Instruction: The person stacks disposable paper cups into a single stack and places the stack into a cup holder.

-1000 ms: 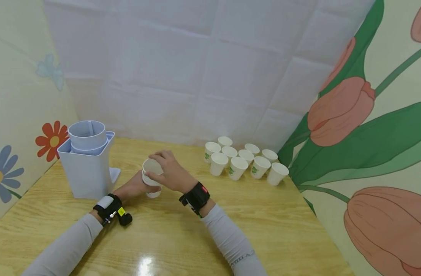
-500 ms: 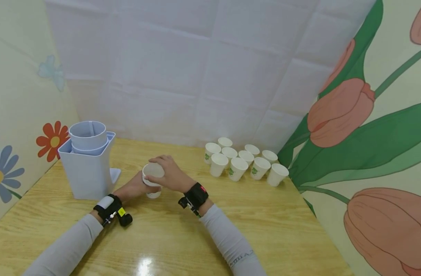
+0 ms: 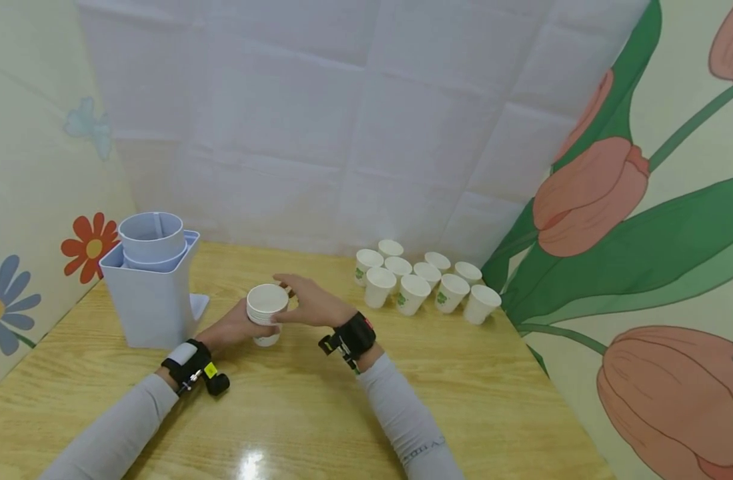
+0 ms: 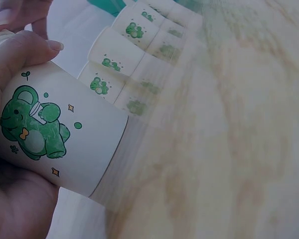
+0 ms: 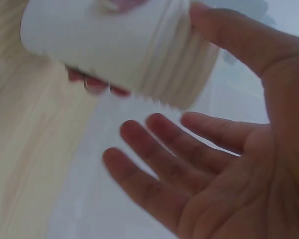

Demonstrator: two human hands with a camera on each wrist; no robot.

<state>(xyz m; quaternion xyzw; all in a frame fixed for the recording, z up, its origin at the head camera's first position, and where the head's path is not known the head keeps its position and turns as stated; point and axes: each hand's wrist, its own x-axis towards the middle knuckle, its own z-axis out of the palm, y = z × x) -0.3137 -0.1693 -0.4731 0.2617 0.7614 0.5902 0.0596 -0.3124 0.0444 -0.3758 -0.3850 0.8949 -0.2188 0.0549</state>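
My left hand [image 3: 233,327] grips a stack of nested white paper cups [image 3: 267,304] left of the table's middle. Its lower end stands on or close over the tabletop. A green cartoon bear is printed on the lowest cup [image 4: 50,122], which shows in the left wrist view with the thumb wrapped over it. Beside the stack's right side, my right hand [image 3: 315,303] has its fingers spread. In the right wrist view the thumb tip is right at the layered rims [image 5: 177,59], while the other fingers [image 5: 144,184] are apart from the cups.
Several white paper cups [image 3: 413,293] stand upright in a cluster at the back right of the wooden table [image 3: 318,413]. At the left is a pale blue square bin [image 3: 150,307] with a round container [image 3: 153,243] in its top. A white sheet hangs behind.
My right hand has drawn back to the right from over the top of the stack, and its fingers have spread. The left hand and its stack have stayed in place.
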